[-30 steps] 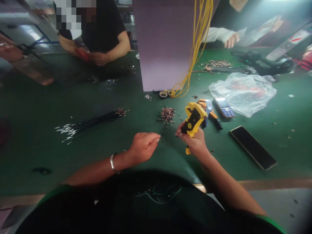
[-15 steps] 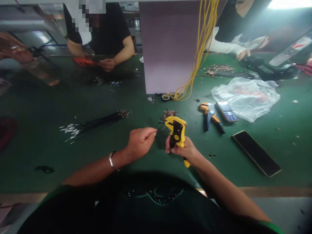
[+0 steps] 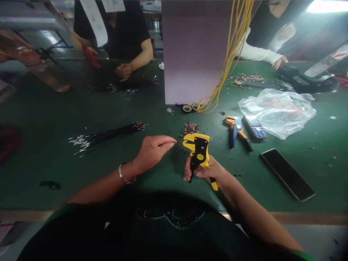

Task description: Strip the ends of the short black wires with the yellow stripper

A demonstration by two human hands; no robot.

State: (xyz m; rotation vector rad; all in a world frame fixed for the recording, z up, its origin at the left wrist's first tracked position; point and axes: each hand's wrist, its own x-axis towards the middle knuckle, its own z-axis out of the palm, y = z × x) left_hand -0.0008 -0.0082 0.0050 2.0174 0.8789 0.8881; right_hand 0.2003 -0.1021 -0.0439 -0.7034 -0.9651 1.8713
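Yellow wire stripper (image 3: pixel 196 139) sits clenched in R hand (image 3: pixel 209 171), fingers wrapped round its handle, jaw end up & tilted slightly, above green bench mat (image 3: pixel 49 174). L hand (image 3: pixel 153 150) hovers just left of stripper, not touching it, thumb & fingertips (image 3: pixel 172 144) pinched together; anything thin between them is too small to tell. Silver bangle (image 3: pixel 123 177) on L wrist.

Just beyond stripper: small heap of cut wires (image 3: pixel 190 128) w/ copper ends. Further left of stripper: long bundle of black wires (image 3: pixel 108 135) lying flat w/ bright tips at both ends. Right of stripper: blue-&-orange wire stripper (image 3: pixel 236 131), keypad phone (image 3: pixel 255 127) just beside it, smartphone (image 3: pixel 286 174) face up nearer bench edge, clear plastic bag (image 3: pixel 277 113) further back. Behind stripper: 2 tape rolls (image 3: pixel 187 108), hanging yellow cables (image 3: pixel 233 69), mauve board (image 3: pixel 190 54). Far left of stripper, co-worker's hand (image 3: pixel 124 71) rests at bench; far right, another co-worker's hand (image 3: pixel 280 62) reaches over bench, white sleeve on arm.
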